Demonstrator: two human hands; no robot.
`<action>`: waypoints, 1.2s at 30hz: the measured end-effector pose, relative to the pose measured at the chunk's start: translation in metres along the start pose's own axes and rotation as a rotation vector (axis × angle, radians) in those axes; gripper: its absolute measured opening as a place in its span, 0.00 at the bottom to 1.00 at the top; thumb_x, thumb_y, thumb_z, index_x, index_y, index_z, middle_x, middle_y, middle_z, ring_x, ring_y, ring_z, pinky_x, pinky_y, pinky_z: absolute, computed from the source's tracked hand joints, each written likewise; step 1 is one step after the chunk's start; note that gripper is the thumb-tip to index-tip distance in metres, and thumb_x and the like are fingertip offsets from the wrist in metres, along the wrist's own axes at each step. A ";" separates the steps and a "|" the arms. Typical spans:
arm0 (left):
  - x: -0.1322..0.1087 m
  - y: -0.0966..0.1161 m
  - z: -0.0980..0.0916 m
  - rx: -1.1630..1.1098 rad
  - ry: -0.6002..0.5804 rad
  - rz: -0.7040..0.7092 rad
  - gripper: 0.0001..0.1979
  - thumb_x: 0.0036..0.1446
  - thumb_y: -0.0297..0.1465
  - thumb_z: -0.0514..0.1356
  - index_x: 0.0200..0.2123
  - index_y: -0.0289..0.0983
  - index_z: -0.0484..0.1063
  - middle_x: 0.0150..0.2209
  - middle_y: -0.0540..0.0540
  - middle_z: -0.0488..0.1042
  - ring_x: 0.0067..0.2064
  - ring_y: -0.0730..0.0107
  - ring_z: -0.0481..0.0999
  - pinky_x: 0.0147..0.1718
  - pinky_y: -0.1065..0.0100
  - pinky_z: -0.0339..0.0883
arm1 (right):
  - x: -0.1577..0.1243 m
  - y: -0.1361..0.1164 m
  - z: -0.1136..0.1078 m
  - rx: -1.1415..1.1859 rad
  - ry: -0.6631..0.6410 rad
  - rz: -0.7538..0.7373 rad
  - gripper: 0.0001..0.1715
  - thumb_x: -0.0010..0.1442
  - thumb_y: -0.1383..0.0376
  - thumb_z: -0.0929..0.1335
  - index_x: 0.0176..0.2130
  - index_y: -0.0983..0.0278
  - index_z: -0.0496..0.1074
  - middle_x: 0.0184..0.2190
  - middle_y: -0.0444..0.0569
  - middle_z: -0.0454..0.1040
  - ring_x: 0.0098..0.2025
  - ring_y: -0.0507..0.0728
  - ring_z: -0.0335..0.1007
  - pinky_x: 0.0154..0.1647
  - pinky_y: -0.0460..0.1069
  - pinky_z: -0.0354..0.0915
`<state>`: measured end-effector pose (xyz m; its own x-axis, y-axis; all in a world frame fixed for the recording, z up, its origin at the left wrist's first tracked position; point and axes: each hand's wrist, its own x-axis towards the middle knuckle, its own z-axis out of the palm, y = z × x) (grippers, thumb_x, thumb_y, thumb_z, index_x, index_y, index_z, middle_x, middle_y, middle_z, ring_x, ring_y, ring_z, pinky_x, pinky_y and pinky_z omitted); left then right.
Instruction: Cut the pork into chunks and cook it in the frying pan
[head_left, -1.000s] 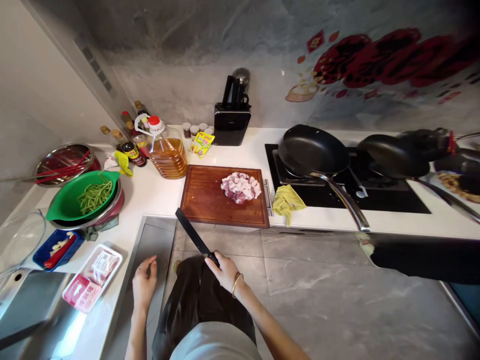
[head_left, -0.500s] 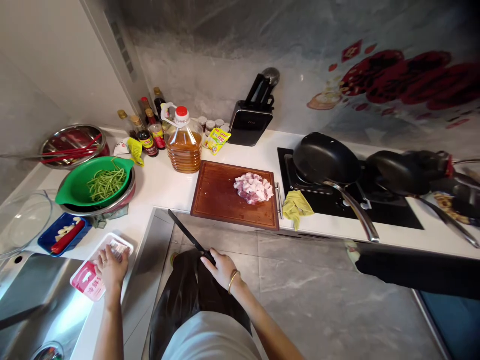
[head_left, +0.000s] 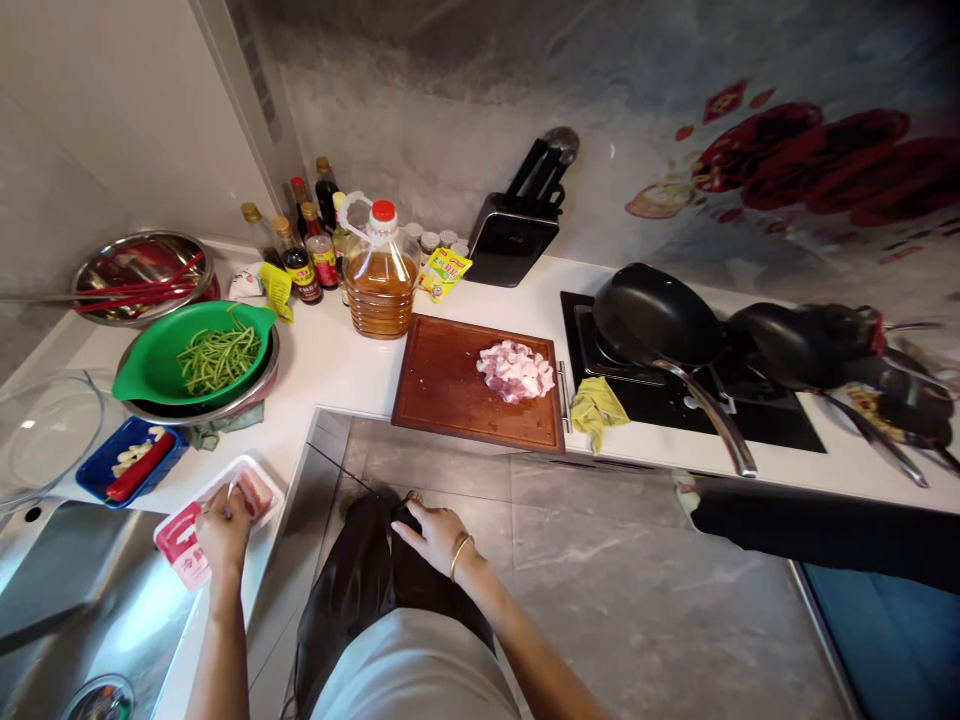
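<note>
My right hand (head_left: 435,535) is closed round the black handle of a kitchen knife (head_left: 341,466), held in front of my dark trousers. The thin blade points away to the left, seen nearly edge-on. My left hand (head_left: 223,530) is closed in a pinch over a pink-and-white meat tray (head_left: 182,553) by the sink. A crumpled whitish bit, apparently the label (head_left: 229,497), shows between its fingertips. Pale pink meat is visible through the tray's film. Cut meat pieces (head_left: 516,371) lie heaped at the right of the brown cutting board (head_left: 439,395).
A green colander (head_left: 135,377) of green beans sits over a bowl. A blue tray (head_left: 94,470) holds garlic and a red sausage-like piece. An oil jug (head_left: 381,285), knife block (head_left: 512,240), yellow cloth (head_left: 598,412) and frying pan (head_left: 660,315) stand along the counter. The sink (head_left: 56,570) is left.
My left hand has gone from fingers spread on the tray's label to a pinch, and that label no longer covers the film. The knife has turned, its blade now edge-on.
</note>
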<state>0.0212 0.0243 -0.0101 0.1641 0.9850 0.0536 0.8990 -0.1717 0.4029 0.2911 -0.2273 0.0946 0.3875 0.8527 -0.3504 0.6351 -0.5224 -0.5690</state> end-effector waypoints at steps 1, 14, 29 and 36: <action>0.000 0.002 0.001 -0.023 -0.027 -0.033 0.25 0.61 0.41 0.46 0.43 0.31 0.75 0.37 0.36 0.77 0.40 0.54 0.74 0.37 0.62 0.64 | 0.001 -0.001 0.001 0.010 0.005 -0.004 0.20 0.60 0.48 0.63 0.40 0.58 0.72 0.24 0.50 0.76 0.31 0.60 0.73 0.32 0.48 0.59; 0.015 0.026 -0.010 -0.117 -0.053 0.102 0.13 0.60 0.35 0.53 0.36 0.34 0.75 0.39 0.39 0.78 0.45 0.59 0.75 0.60 0.53 0.48 | 0.054 -0.018 0.001 -0.265 -0.181 -0.104 0.24 0.63 0.46 0.58 0.45 0.58 0.70 0.21 0.47 0.74 0.27 0.60 0.74 0.26 0.49 0.56; -0.013 0.016 0.028 -0.265 0.105 0.096 0.14 0.63 0.34 0.52 0.49 0.35 0.68 0.53 0.37 0.72 0.62 0.59 0.62 0.64 0.46 0.43 | 0.161 -0.172 0.017 -0.720 -0.315 -0.426 0.27 0.65 0.46 0.54 0.46 0.60 0.68 0.32 0.53 0.78 0.35 0.60 0.76 0.30 0.48 0.58; -0.014 0.010 0.042 -0.305 0.236 0.162 0.10 0.62 0.31 0.54 0.45 0.38 0.70 0.46 0.42 0.76 0.59 0.59 0.67 0.64 0.44 0.45 | 0.165 -0.210 0.036 -0.922 -0.322 -0.407 0.30 0.66 0.46 0.51 0.50 0.60 0.66 0.33 0.55 0.79 0.36 0.61 0.77 0.32 0.49 0.63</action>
<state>0.0454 0.0081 -0.0452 0.1640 0.9289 0.3321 0.7017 -0.3465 0.6226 0.1980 0.0232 0.1292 -0.0782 0.8517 -0.5181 0.9914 0.1211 0.0494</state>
